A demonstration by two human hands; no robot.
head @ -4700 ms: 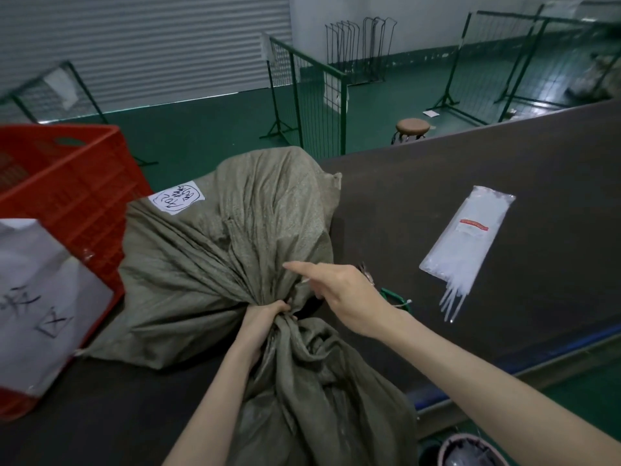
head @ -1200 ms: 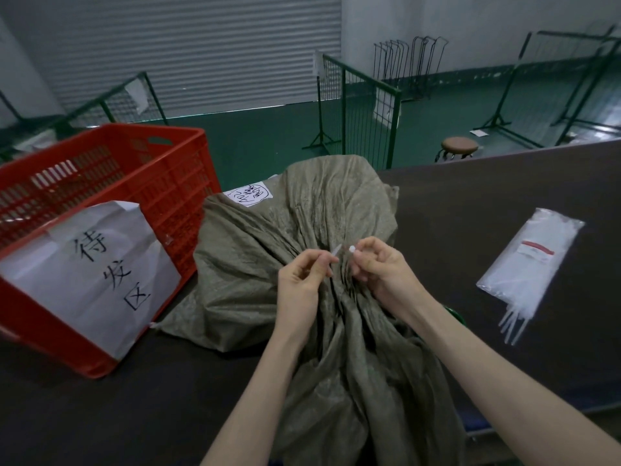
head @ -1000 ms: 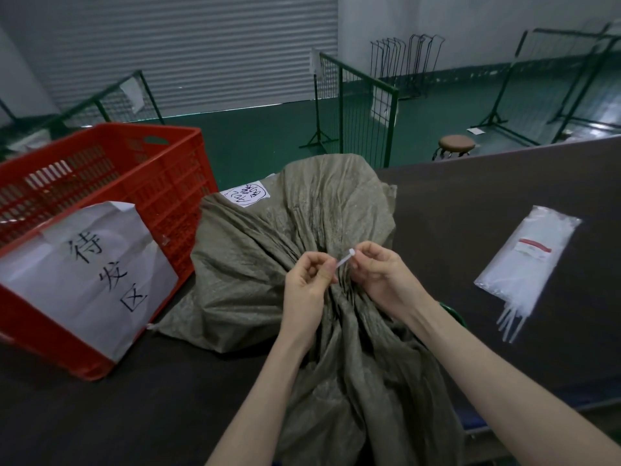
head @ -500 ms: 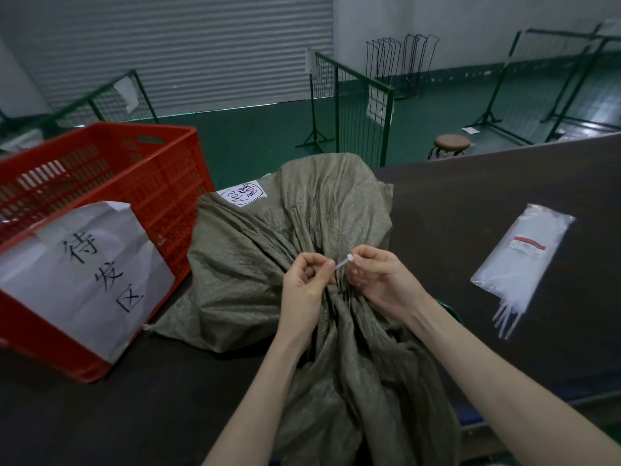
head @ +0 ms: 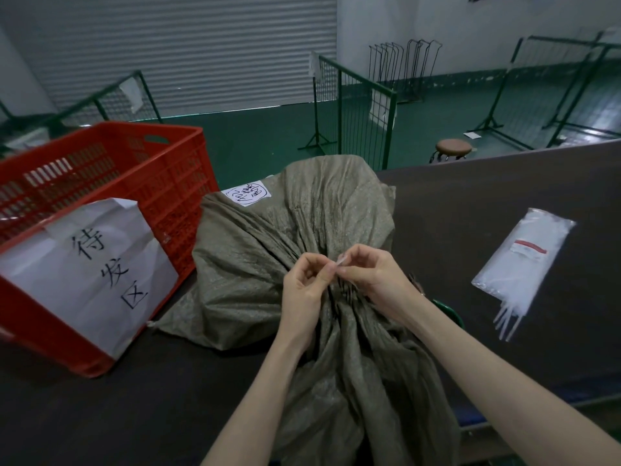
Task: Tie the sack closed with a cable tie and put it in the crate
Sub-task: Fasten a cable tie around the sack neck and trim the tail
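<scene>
An olive woven sack (head: 268,250) lies on the dark table (head: 487,203), its neck gathered toward me. My left hand (head: 302,284) and my right hand (head: 373,277) meet just above the gathered neck. Between their fingertips they pinch a thin white cable tie (head: 340,262), each hand on one end; most of the tie is hidden by fingers and cloth. A red plastic crate (head: 100,176) stands at the left on the table, touching the sack, with a white paper sign (head: 87,274) on its front.
A clear bag of white cable ties (head: 517,264) lies to the right on the table. A green object (head: 450,311) peeks out behind my right wrist. Beyond the table are green wire fences (head: 356,109) and a round stool (head: 452,149) on the green floor.
Several seconds ago my left hand gripped the sack's neck alone. Since then both hands have come together on the tie; in the last second the fingertips have drawn closer and little of the tie shows.
</scene>
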